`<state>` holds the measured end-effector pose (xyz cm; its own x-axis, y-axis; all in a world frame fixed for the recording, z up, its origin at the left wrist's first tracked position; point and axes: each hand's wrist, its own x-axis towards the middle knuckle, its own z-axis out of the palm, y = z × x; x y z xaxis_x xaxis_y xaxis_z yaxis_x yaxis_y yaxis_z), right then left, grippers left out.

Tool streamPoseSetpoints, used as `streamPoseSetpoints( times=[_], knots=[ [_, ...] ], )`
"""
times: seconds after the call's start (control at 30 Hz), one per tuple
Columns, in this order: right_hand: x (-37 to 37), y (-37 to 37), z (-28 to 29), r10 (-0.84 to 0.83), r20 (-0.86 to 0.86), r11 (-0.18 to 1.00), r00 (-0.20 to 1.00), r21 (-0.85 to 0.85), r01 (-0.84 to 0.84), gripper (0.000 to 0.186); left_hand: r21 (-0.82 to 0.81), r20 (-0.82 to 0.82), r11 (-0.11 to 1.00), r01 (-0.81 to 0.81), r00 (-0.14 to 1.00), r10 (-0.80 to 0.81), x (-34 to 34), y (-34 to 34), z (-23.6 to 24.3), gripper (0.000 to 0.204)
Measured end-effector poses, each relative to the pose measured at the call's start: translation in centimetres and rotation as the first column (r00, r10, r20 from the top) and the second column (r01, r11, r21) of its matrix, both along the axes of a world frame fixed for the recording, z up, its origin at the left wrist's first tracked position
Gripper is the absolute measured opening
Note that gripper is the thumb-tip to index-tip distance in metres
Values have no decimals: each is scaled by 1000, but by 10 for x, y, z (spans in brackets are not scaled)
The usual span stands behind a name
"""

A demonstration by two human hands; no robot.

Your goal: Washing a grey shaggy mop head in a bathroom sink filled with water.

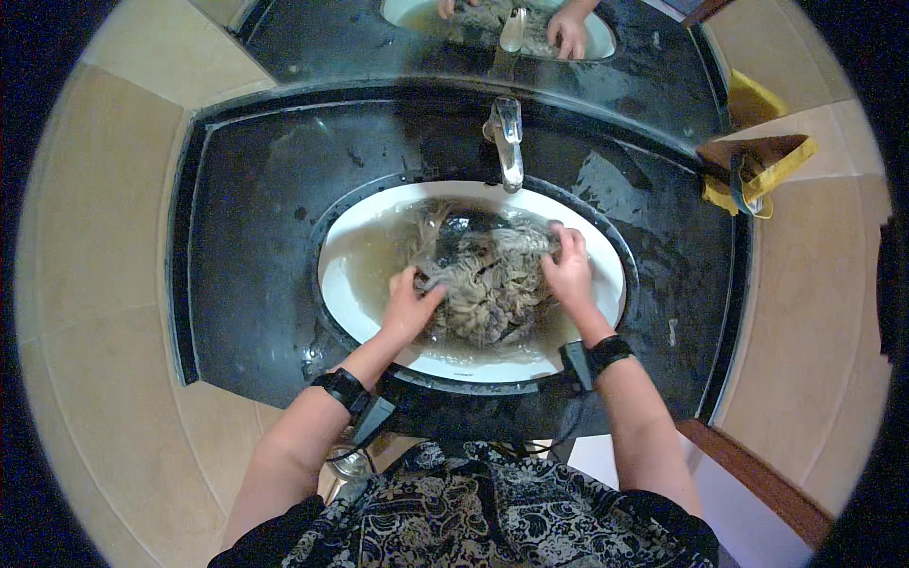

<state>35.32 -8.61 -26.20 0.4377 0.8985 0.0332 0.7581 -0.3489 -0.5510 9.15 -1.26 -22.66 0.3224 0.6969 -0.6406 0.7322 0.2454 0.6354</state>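
A bunched, wet grey-beige cloth (492, 298) lies crumpled in murky brownish water in a white oval washbasin (343, 308). At the cloth's left edge, my left hand (411, 308) has its fingers and thumb curled round a fold. On the far right side of the bundle, my right hand (569, 273) grips another part, its fingers bent over the fabric. Some of the fingertips are hidden by cloth and water. Behind the basin stands a chrome faucet (508, 142), its spout reaching over the rim.
The basin is set in a black, wet countertop (251, 237). A mirror (331, 38) at the back reflects the hands and basin. Something yellow and brown (767, 175) hangs at the far right corner. Beige tiled walls (104, 208) flank the counter. Black bands with small devices circle both wrists.
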Motion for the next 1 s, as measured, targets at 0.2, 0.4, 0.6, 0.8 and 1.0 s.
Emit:
streamPoseSetpoints(
  times=[0.2, 0.4, 0.6, 0.8, 1.0],
  knots=[
    [-33, -2, -7, 170, -57, 914, 984, -363, -179, 67, 425, -409, 703, 570, 814, -413, 37, -23, -10, 83],
    [-48, 9, -8, 102, 32, 858, 994, -509, -72, 59, 309, -482, 711, 632, 748, -455, 50, 0, -47, 71],
    [-17, -14, -52, 38, 97, 874, 995, -486, 14, 50, 153, -75, 950, 271, 962, -263, 48, 5, -36, 77],
    [-47, 3, -2, -201, -469, 964, 860, -251, 89, 36, -462, 278, 806, -371, 802, 528, 40, -4, -31, 95],
    [-108, 20, 87, 112, -795, 994, 597, 83, -76, 30, -791, 331, 559, -249, 593, 734, 37, -6, -41, 75]
  ],
)
